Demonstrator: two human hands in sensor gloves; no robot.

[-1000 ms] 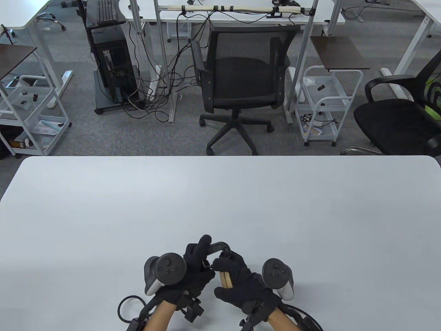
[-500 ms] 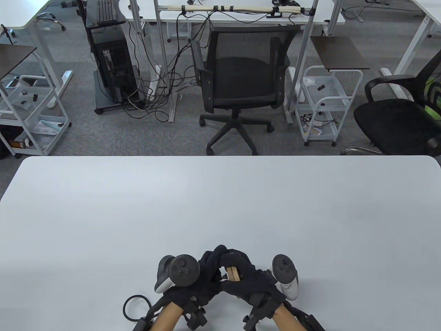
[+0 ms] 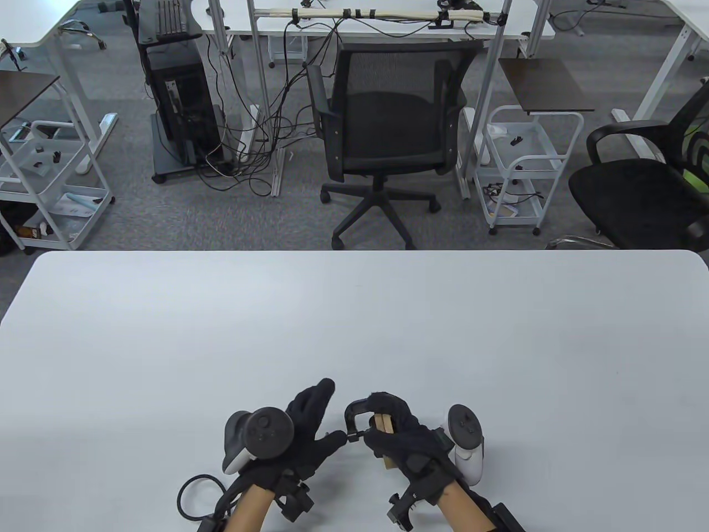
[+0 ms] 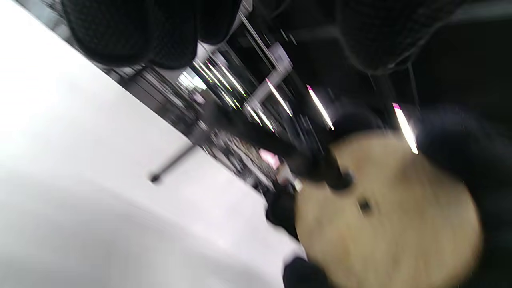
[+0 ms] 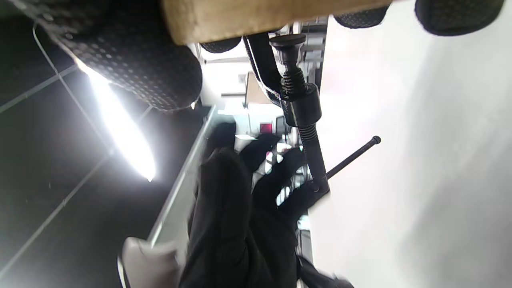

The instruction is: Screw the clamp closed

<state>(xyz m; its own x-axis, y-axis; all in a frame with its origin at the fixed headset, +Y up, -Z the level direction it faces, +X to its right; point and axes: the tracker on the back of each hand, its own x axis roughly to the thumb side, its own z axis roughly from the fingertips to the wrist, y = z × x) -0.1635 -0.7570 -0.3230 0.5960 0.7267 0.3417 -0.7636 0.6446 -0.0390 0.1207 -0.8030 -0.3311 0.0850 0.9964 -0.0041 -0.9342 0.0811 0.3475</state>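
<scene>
A black C-clamp (image 3: 351,414) sits around a light wooden piece (image 3: 383,423) near the table's front edge. My right hand (image 3: 396,429) grips the wood, with the clamp sticking out to its left. My left hand (image 3: 318,415) is just left of the clamp, fingers spread, thumb close to the end of the screw; contact is unclear. In the right wrist view the wood (image 5: 260,14) is at the top, the screw (image 5: 300,108) is threaded through the frame, its sliding bar handle (image 5: 354,156) sticks out, and the left hand (image 5: 236,208) is behind. The left wrist view is blurred and shows the round wood (image 4: 392,216).
The white table (image 3: 354,321) stretches ahead and to both sides of my hands. Beyond its far edge stand an office chair (image 3: 388,111), white carts (image 3: 520,166) and desk legs.
My hands were clasped together over the clamp. The left hand has pulled away to the left and spread its fingers. The right hand has shifted a little right, so the clamp frame shows.
</scene>
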